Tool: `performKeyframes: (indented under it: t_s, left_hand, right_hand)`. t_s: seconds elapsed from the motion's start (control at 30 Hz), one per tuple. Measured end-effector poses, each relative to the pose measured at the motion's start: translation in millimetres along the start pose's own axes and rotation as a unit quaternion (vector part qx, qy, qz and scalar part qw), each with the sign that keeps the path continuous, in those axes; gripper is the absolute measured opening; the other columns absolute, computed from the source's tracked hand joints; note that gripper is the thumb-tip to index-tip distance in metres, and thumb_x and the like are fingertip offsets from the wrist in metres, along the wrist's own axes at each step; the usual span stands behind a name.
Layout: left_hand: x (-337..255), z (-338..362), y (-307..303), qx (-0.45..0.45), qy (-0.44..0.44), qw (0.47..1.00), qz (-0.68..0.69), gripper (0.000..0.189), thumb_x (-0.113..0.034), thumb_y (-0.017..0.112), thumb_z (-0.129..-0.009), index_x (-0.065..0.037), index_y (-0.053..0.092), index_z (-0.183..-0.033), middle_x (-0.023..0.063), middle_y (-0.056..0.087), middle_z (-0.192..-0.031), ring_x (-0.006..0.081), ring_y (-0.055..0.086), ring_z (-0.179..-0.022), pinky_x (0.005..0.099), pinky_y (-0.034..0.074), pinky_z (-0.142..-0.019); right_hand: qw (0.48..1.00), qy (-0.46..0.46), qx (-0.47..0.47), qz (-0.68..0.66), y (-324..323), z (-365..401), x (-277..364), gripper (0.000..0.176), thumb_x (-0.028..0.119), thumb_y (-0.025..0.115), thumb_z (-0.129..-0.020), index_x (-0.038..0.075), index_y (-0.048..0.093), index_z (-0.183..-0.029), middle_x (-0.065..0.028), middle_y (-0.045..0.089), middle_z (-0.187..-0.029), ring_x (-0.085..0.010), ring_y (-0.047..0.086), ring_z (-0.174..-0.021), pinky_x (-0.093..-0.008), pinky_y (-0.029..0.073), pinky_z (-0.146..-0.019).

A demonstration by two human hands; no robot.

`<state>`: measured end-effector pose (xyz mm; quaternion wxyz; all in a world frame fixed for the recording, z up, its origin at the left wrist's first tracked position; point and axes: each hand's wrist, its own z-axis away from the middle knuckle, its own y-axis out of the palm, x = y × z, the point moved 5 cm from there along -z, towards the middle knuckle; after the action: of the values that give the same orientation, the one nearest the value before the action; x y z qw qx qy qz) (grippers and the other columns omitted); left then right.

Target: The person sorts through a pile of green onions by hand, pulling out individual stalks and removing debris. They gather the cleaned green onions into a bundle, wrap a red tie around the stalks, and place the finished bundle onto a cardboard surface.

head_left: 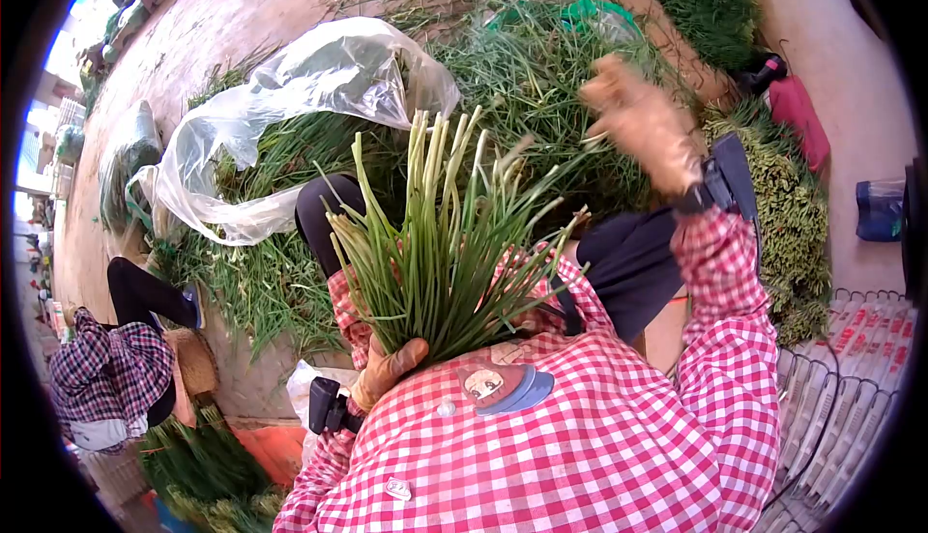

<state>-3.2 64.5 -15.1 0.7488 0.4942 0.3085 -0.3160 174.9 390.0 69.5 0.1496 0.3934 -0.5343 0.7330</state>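
My left hand, in a tan glove, is closed round the lower part of a bunch of chive-like green stalks in front of my chest. The stalks fan out upward, with pale cut ends at the top. Out to the right, my right hand, also gloved, is raised over a loose heap of green stalks. Motion smears its fingers, so I cannot make out whether they hold anything. Dark straps with small black devices sit on both wrists.
A clear plastic bag lies open over stalks ahead. Neat bundles are stacked at right, near a red object and white crates. A person in a checked shirt sits at left. Orange material lies at lower left.
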Motion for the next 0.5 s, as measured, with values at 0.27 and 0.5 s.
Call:
performKeyframes:
  t_s: [0.27,0.5]
  left_hand:
    - [0,-4,2,-0.014,0.039,0.999,0.008,0.062,-0.019,0.072,-0.08,-0.001,0.044,-0.133,0.0115,0.052,-0.129,0.0246,0.05,-0.117,0.0398,0.04,-0.1]
    - [0,-6,2,0.0,0.028,0.999,0.038,0.061,-0.018,0.071,-0.08,-0.001,0.044,-0.132,0.0121,0.052,-0.129,0.025,0.05,-0.117,0.0392,0.04,-0.1]
  right_hand:
    - [0.924,0.002,0.325,-0.202,96,52,53,0.022,0.018,0.065,-0.086,0.003,0.062,-0.101,-0.0037,0.066,-0.078,-0.0076,0.054,-0.055,-0.0207,0.047,-0.053]
    - [0.944,-0.303,-0.069,0.109,5,-19,1,0.011,-0.001,0.046,-0.088,0.0,0.057,-0.087,-0.0094,0.059,-0.072,-0.0169,0.058,-0.059,-0.0303,0.054,-0.057]
